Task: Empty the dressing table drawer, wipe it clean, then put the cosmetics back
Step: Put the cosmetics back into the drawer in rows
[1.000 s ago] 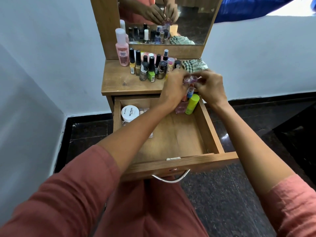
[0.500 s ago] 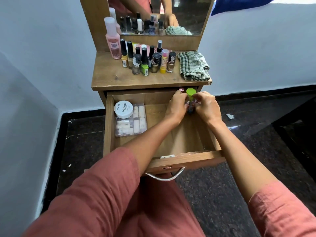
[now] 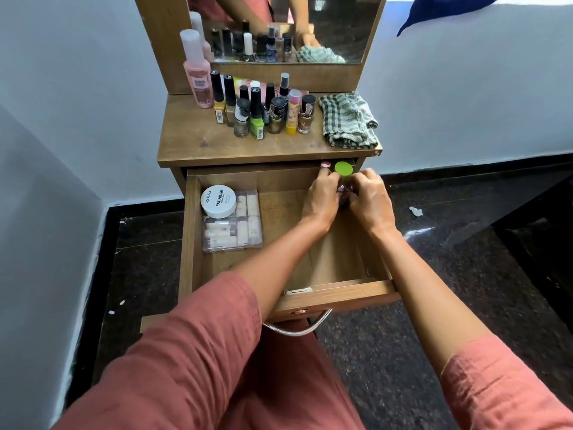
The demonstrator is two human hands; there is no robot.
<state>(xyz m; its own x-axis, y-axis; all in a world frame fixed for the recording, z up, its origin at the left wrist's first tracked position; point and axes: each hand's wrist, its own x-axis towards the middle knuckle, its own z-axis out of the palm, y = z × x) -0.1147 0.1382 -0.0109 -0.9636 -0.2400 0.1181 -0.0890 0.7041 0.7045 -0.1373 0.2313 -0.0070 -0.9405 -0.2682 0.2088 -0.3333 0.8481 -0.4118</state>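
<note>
The wooden drawer (image 3: 335,294) stands pulled out under the dressing table top (image 3: 198,144). Both hands are in its far right corner: my left hand (image 3: 321,198) and my right hand (image 3: 370,201) close together around a small bottle (image 3: 343,193) that is mostly hidden between the fingers. A green-capped tube (image 3: 343,168) and a small pink-capped item (image 3: 325,164) stand upright just behind them. At the drawer's left lie a white nail polish remover jar (image 3: 218,201) and a clear plastic case (image 3: 238,226). Several nail polish bottles (image 3: 257,113) stand on the table top.
A tall pink bottle (image 3: 196,71) stands at the table's back left, a folded checked cloth (image 3: 347,121) at its right. The mirror (image 3: 288,29) rises behind. The drawer's metal handle (image 3: 297,328) hangs over my lap. Dark stone floor (image 3: 465,274) surrounds the table; white walls on both sides.
Both hands came down from above the table edge into the drawer's far right corner with the small bottle. The green tube now stands upright. The view tilted downward.
</note>
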